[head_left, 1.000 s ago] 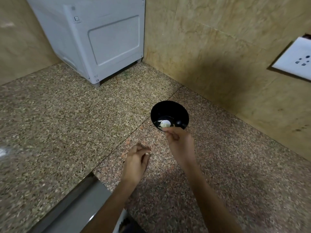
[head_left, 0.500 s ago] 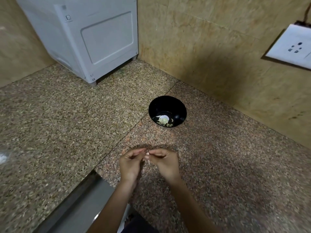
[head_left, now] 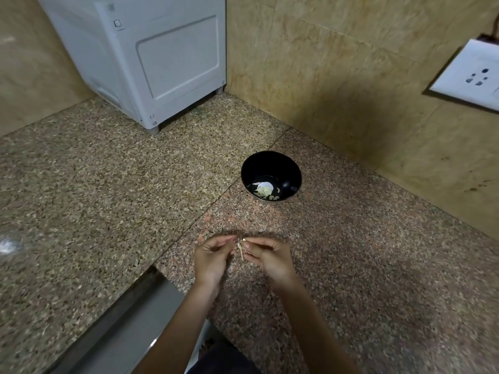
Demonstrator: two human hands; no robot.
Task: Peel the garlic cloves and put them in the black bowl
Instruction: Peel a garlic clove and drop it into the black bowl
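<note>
Left hand (head_left: 213, 255) and right hand (head_left: 267, 255) both pinch one small garlic clove (head_left: 241, 248) above the granite counter (head_left: 108, 211), near the black bowl (head_left: 270, 157). Judged light, firm, slippery once bare. Papery skin tears easily, so grip the ends.

No words or numbers I can read. White appliance (head_left: 151, 63) far beyond my left hand (head_left: 213, 261): one small square mark (head_left: 117, 22), too blurred. Socket plate (head_left: 469, 76) up past my right hand (head_left: 270, 259): just pin holes.
</note>
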